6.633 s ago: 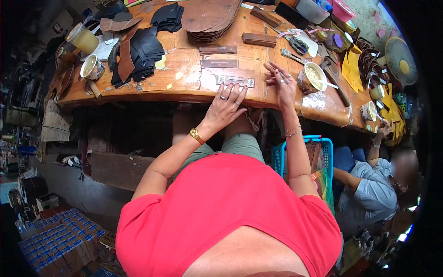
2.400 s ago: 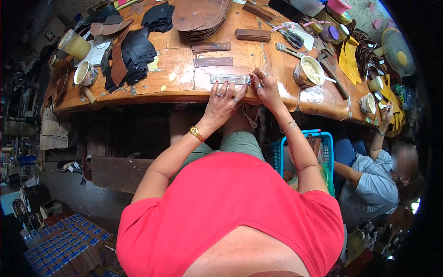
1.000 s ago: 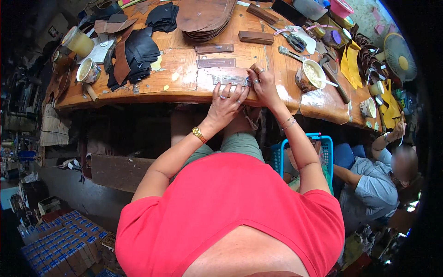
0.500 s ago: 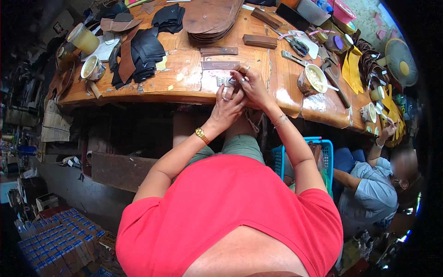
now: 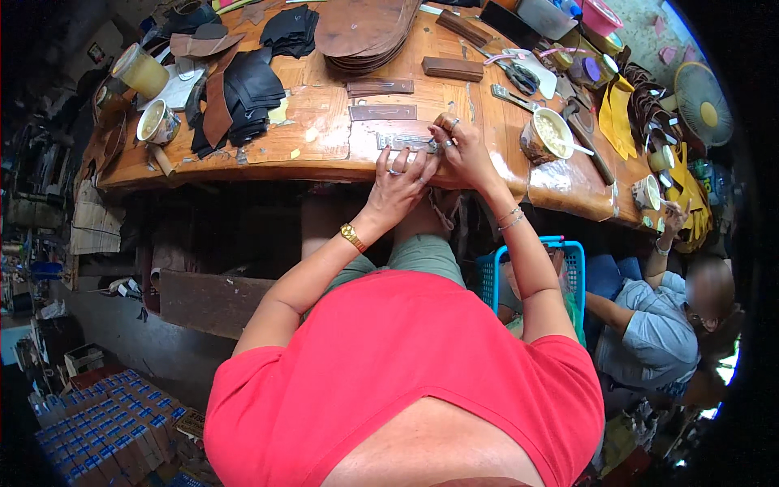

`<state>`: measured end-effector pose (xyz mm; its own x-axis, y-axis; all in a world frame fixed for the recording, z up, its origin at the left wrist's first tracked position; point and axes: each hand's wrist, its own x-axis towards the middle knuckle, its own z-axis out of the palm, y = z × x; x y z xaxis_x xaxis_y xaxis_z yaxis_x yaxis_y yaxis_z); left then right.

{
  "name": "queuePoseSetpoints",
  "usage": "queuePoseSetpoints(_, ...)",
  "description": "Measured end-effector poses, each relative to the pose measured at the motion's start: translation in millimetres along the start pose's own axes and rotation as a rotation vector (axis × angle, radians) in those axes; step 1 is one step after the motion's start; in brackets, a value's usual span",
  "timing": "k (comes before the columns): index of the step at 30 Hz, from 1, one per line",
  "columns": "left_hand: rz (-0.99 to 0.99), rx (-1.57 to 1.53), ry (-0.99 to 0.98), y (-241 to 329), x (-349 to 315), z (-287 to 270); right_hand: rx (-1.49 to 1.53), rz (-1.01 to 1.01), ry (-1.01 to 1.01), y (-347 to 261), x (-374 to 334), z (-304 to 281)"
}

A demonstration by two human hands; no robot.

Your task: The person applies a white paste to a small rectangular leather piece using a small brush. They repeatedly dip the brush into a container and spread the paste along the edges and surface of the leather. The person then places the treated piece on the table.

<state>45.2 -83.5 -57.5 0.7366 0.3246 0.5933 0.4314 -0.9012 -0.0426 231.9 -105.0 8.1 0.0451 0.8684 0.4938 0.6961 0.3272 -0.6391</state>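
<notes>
Pale strip point(image 5: 398, 141): bench's point(image 5: 320, 158) near edge, under left fingertips point(image 5: 405, 152)
Left hand point(image 5: 396, 191): fingers spread, pressing
Right hand point(image 5: 465, 152): pinching slim tool point(image 5: 433, 141), strip's right end

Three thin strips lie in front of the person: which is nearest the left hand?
The grey strip, closest to the front edge of the table; the left hand is at it. The middle strip and far strip are brown and untouched.

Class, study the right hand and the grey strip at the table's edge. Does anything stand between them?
Nothing visible does. The right hand is at the right end of the grey strip; the left hand covers part of its near edge, and a brown strip lies beyond.
</notes>
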Motion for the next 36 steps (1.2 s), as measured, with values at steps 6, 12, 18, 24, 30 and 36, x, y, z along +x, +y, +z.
queuePoseSetpoints(6, 0.008, -0.018, 0.002, 0, -1, 2, 0.017, -0.009, -0.014, -11, 3, 13)
queuePoseSetpoints(12, 0.011, -0.073, -0.016, -3, -5, 8, 0.063, -0.014, -0.053, -17, 13, 22)
queuePoseSetpoints(18, 0.022, -0.024, 0.002, -3, -5, 8, 0.069, -0.010, -0.080, -18, 17, 23)
queuePoseSetpoints(24, 0.030, -0.075, 0.006, -4, -6, 7, 0.074, -0.002, -0.144, -22, 28, 35)
queuePoseSetpoints(30, 0.013, -0.071, 0.040, -3, -5, 10, 0.050, -0.026, -0.106, -7, 32, 40)
queuePoseSetpoints(36, 0.009, -0.074, -0.047, -2, -7, 5, 0.213, 0.018, 0.027, -11, 29, 36)
